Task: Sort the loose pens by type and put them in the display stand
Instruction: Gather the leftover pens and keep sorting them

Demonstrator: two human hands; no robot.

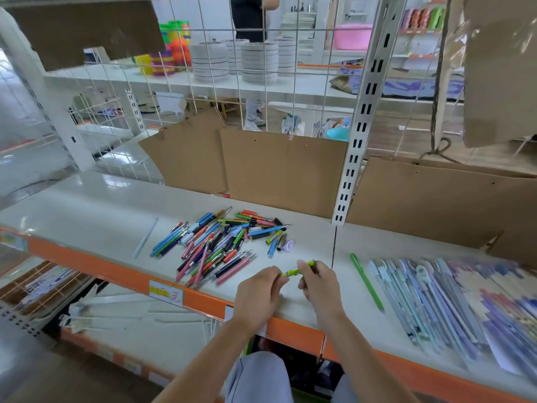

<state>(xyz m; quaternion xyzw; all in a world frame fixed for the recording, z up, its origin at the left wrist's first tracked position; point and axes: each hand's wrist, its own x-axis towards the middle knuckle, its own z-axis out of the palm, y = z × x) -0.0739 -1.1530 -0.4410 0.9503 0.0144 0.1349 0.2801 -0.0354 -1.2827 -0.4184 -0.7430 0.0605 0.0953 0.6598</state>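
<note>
So both hands are on 1 small yellow-green pen (297, 269), held just above the shelf (96, 205) near its front edge, about the middle of the frame. The left hand (257, 295) pinches the lower-left end of it with curled fingers, and the right hand (318, 282) has its fingers wrapped round the upper-right part, so the pen sits tilted between the 2 hands. Can't tell if it's being pulled apart or just gripped.

Just behind the hands, toward the back of the shelf, is the pile of loose pens (216, 242): blue, pink, green, orange and dark ones all crossed over each other. A few short bits lie at the pile's right side, including a short blue pen (272, 248) and a small pale purple round piece (289, 245). A single pale clear pen (146, 237) lies on its own left of the pile, well apart from it.

Right of the hands, past the upright post (359, 135), a long green pen (366, 282) lies alone at a slant, and just beside it is a row of pastel blue and purple pens (430, 298) laid side by side toward the right end of the shelf, pretty blurry there.

Cardboard sheets (283, 170) lean along the back edge. The front lip of the shelf is orange with a yellow price label (165, 292) on it.
</note>
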